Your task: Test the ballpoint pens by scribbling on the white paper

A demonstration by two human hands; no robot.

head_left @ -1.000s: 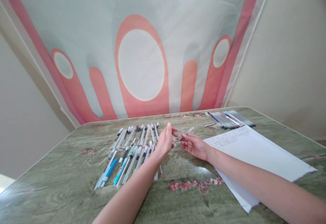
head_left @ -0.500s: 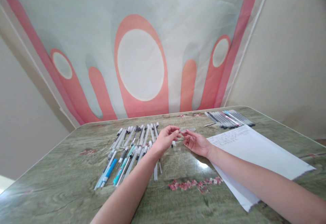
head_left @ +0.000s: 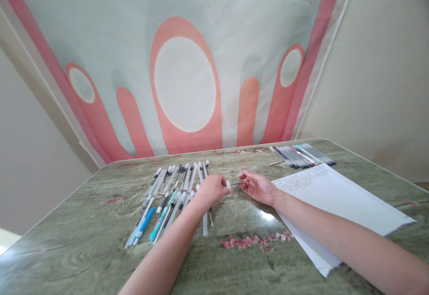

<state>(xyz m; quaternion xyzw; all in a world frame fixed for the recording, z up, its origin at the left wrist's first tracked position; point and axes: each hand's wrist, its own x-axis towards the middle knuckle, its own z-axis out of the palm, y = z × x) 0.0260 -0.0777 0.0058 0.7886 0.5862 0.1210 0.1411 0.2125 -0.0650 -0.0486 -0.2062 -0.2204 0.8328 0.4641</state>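
My left hand (head_left: 214, 189) is closed in a pinch on a small clear cap (head_left: 228, 185), low over the table beside the pens. A short gap to its right separates it from my right hand (head_left: 256, 187), whose thumb and fingers pinch a clear pen barrel (head_left: 250, 170) that points away to the right. To the left of my left hand lie several clear pens (head_left: 172, 176) in an upper row. Below them is a second group with a blue pen (head_left: 144, 225) and a teal pen (head_left: 160, 223). My left hand and forearm partly cover that group.
On the patterned table (head_left: 83, 223), a row of dark-tipped pens or refills (head_left: 303, 156) lies at the back right. A white paper sheet (head_left: 338, 201) with writing is partly under my right forearm. Behind the table hangs a grey and pink backdrop (head_left: 231, 27).
My left hand has moved down and left, away from my right hand, and has taken hold of the small cap that lay on the table. My right hand has hardly moved.
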